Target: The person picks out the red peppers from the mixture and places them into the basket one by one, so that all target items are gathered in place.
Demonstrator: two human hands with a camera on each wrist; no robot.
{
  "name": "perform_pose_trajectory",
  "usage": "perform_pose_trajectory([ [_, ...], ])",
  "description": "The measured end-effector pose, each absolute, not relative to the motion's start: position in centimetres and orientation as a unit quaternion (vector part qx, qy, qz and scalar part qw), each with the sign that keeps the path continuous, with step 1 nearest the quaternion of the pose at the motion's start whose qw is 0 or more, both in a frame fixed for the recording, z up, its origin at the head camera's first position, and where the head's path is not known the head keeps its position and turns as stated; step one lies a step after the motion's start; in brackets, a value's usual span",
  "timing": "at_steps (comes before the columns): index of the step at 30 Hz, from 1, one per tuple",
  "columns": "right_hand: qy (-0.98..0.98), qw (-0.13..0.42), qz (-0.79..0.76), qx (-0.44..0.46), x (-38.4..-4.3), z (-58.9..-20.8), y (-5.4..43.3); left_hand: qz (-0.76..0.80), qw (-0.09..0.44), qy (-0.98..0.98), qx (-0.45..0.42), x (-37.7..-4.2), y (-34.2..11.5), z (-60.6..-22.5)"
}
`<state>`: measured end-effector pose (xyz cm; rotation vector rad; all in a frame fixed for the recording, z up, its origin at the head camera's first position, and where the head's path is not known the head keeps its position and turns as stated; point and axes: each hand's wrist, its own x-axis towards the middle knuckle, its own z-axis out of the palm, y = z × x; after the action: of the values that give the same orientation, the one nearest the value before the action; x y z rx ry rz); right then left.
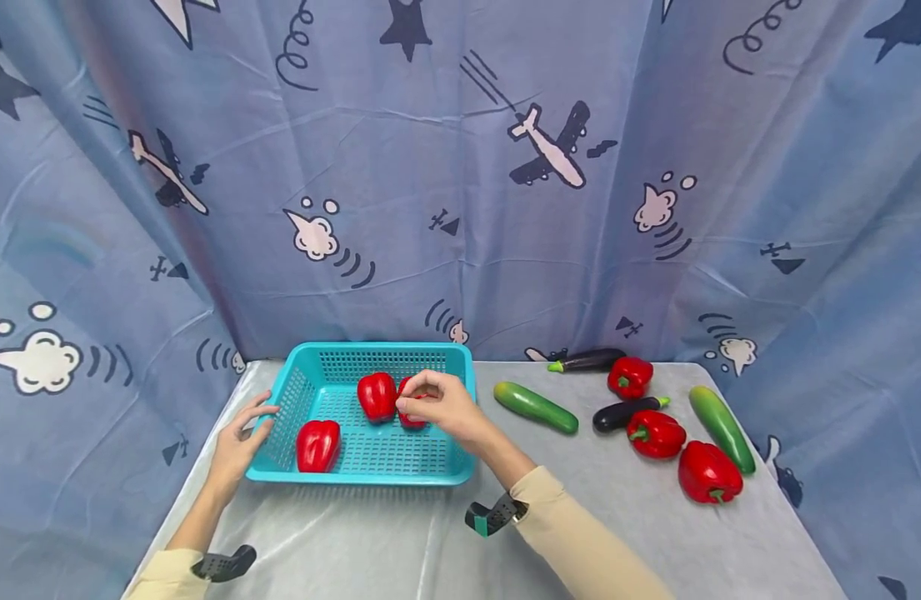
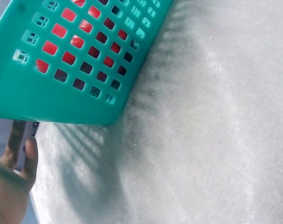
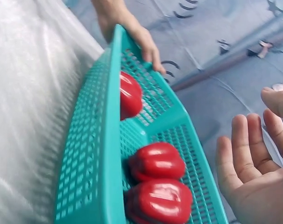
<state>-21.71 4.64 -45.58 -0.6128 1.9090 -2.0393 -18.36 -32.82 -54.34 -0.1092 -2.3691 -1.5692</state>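
Over the right part of a turquoise plastic basket, my right hand hovers with loosely bent fingers and an empty palm, as the right wrist view confirms. Below it lies a red bell pepper, partly hidden by the hand. Beside that one is a second red bell pepper, and a third bell pepper sits at the basket's front left. My left hand is at the basket's left side, its relaxed fingers touching the rim and the thumb apart from it.
Right of the basket lie a green cucumber-like vegetable, another like it, two eggplants and several red bell peppers. A patterned blue curtain hangs behind the white-covered table.
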Motion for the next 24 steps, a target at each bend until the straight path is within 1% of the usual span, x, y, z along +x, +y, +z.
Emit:
perform_pose_trajectory([
  [3, 0.652, 0.139, -0.720, -0.193, -21.5, -45.9, 6.3, -0.544, 0.144, -0.826, -0.030, -18.2, -32.8, -54.5],
  [8, 0.639, 0.122, -0.742, -0.161, -21.0, -46.4, 9.1, -0.541, 0.143, -0.828, -0.034, -18.2, -32.8, -54.3],
  [18, 0.648, 0.081, -0.751, -0.101, -19.5, -49.0, 14.6, -0.537, 0.141, -0.831, -0.024, -18.2, -32.8, -54.4],
  [24, 0.651, 0.084, -0.751, -0.068, -18.3, -50.0, 17.2, -0.540, 0.149, -0.828, -0.024, -18.3, -32.8, -54.5],
])
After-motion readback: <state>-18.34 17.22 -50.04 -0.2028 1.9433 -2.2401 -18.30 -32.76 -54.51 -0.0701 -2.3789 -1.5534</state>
